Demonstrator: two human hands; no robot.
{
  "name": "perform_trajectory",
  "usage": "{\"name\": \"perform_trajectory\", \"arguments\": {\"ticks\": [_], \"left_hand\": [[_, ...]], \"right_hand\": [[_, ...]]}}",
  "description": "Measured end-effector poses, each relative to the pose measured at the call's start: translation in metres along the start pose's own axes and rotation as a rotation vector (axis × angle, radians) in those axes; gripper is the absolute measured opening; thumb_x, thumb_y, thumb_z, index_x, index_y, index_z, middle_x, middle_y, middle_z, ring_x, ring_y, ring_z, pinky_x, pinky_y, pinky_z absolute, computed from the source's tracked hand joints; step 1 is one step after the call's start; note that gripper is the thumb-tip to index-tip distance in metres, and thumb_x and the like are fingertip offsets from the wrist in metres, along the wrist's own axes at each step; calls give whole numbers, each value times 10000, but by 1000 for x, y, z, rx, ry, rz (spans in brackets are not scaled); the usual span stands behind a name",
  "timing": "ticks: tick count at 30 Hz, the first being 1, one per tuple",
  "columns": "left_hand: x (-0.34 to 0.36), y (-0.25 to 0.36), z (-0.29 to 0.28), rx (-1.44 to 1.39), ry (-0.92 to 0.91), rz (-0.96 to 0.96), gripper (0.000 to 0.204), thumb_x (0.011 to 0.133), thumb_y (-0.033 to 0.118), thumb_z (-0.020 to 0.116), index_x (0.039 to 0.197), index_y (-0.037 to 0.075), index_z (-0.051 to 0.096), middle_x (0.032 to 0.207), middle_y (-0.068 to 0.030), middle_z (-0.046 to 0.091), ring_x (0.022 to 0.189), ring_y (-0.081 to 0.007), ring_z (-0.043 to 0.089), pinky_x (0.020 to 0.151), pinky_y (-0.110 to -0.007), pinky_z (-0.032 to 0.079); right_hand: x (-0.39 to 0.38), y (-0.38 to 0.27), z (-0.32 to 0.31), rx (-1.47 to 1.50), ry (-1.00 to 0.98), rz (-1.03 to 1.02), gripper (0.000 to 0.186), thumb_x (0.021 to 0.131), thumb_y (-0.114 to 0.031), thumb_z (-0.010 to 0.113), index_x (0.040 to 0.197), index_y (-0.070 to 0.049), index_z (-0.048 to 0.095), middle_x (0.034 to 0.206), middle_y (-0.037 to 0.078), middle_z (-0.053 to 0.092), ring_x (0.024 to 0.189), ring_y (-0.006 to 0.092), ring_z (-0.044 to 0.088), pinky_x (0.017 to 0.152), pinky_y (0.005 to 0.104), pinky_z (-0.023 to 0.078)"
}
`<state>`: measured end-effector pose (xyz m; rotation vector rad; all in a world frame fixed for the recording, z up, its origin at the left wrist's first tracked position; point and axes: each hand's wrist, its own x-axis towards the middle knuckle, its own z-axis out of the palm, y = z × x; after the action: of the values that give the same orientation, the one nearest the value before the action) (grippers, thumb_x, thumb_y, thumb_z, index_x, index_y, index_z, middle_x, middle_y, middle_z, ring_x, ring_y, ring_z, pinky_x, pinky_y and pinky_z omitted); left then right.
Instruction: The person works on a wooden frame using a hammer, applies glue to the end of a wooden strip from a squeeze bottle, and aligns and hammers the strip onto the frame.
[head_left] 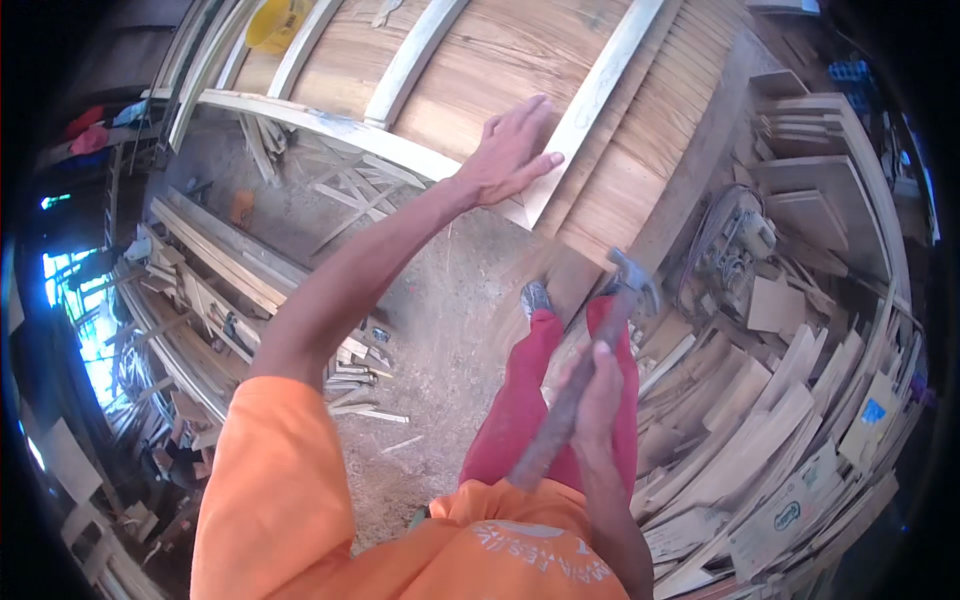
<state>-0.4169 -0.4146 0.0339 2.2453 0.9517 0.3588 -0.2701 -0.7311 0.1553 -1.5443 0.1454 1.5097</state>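
My left hand [510,155] lies with fingers outstretched on the near corner of a wooden frame, its thumb on a pale wooden batten [606,85]. Under the frame is a broad wooden panel [490,75] with brown grain. The frame's front rail [330,125] runs leftward from that corner. Lower down, in front of my legs, my right hand [598,395] is wrapped round the handle of a claw hammer [632,278]. The hammer head points up and away from me, slightly blurred, apart from the wood.
A yellow container [277,24] stands on the panel at far left. Long planks [220,255] and offcuts lie on the floor to the left. Stacked boards [750,420] crowd the right side, near a dusty machine with cables [740,235]. Sawdust covers the floor [430,300].
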Motion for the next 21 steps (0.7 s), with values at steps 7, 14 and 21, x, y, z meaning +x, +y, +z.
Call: {"name": "perform_trajectory", "arguments": {"ticks": [7, 14, 21], "left_hand": [[-75, -13, -56, 232, -376, 108, 1103, 892, 573, 812, 1726, 142, 233, 1671, -246, 404, 1544, -421, 404, 1317, -564, 292], [-85, 10, -8, 187, -209, 89, 1025, 884, 266, 844, 1715, 99, 268, 1421, -103, 624, 1336, -292, 577, 1167, -464, 384], [-86, 11, 8, 306, -120, 118, 1053, 850, 177, 844, 1730, 123, 267, 1310, -103, 641, 1231, -274, 591, 1131, -446, 392]], "right_hand": [[-1, -8, -91, -224, 1, -15, 363, 1147, -407, 440, 1130, -60, 544, 666, 61, 591, 461, 161, 586, 438, 304, 513], [-15, -16, -111, -313, -47, -49, 383, 1152, -412, 432, 1136, -47, 545, 657, 71, 599, 449, 161, 582, 435, 292, 505], [-19, -10, -114, -341, -33, -12, 383, 1153, -407, 429, 1135, -44, 549, 664, 64, 599, 460, 152, 585, 437, 296, 503]]}}
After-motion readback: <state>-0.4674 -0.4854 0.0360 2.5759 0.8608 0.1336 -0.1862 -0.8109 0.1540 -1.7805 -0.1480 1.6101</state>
